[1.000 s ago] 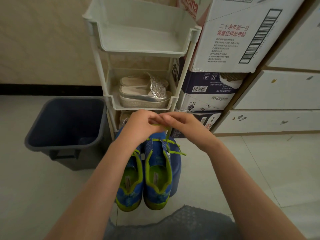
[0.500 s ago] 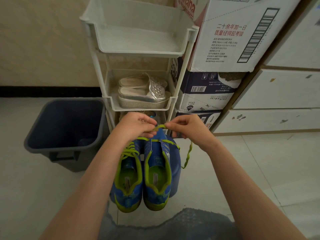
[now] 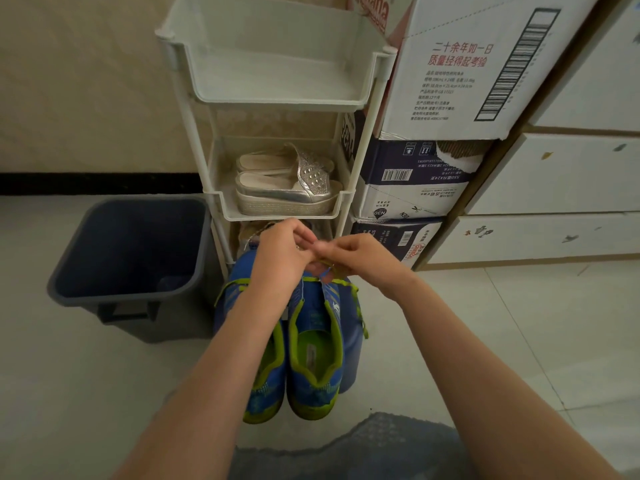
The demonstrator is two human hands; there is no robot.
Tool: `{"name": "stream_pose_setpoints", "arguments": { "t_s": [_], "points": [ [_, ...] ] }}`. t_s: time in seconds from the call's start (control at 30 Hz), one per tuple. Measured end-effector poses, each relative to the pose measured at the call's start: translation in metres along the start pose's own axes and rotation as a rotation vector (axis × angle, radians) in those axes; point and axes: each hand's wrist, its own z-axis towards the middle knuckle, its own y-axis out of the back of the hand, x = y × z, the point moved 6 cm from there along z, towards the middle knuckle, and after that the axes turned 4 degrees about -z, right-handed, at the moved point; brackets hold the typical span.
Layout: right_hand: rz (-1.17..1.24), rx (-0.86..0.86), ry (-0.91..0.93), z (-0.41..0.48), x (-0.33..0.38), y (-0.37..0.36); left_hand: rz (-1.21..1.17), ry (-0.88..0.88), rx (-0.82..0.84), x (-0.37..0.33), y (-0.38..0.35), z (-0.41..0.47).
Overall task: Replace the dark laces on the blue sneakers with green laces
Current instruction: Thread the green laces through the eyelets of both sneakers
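Observation:
Two blue sneakers with green trim stand side by side on the floor, heels toward me: the right sneaker [image 3: 317,344] and the left sneaker [image 3: 266,386], partly under my left forearm. Green laces [image 3: 341,282] run across the right sneaker's front, and a loose end hangs down its right side. My left hand [image 3: 280,252] and my right hand [image 3: 356,256] meet above the right sneaker's toe, fingers curled and pinching the green lace between them. The exact lace ends are hidden by the fingers.
A dark grey bin [image 3: 128,258] stands on the floor to the left. Behind the sneakers is a white tiered rack [image 3: 280,98] holding silver sandals [image 3: 287,185]. Stacked cardboard boxes [image 3: 450,81] and white drawers [image 3: 554,174] fill the right. A grey mat [image 3: 363,448] lies nearest me.
My hands have drawn closer together over the right sneaker's toe and the lace loop on the right has shortened. The view has shifted slightly.

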Motion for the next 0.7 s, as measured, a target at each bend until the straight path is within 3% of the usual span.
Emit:
{"name": "stream_pose_setpoints", "arguments": {
  "t_s": [0.17,0.3,0.4,0.57,0.7],
  "points": [
    [-0.126,-0.005,0.026,0.011,-0.006,0.004,-0.179,0.086,0.000,0.024,0.000,0.007],
    [-0.100,-0.189,-0.076,0.022,-0.034,0.007,0.166,0.191,-0.022,0.063,-0.007,0.011],
    [-0.333,-0.202,-0.138,0.035,-0.059,-0.003,0.417,0.203,0.122,0.074,-0.025,0.004],
    [-0.648,-0.258,-0.206,0.037,-0.074,-0.017,0.543,0.207,0.161,0.085,-0.035,-0.002],
    [-0.848,-0.311,-0.195,0.038,-0.070,-0.025,0.473,0.172,0.176,0.086,-0.030,0.002]
  ]
}}
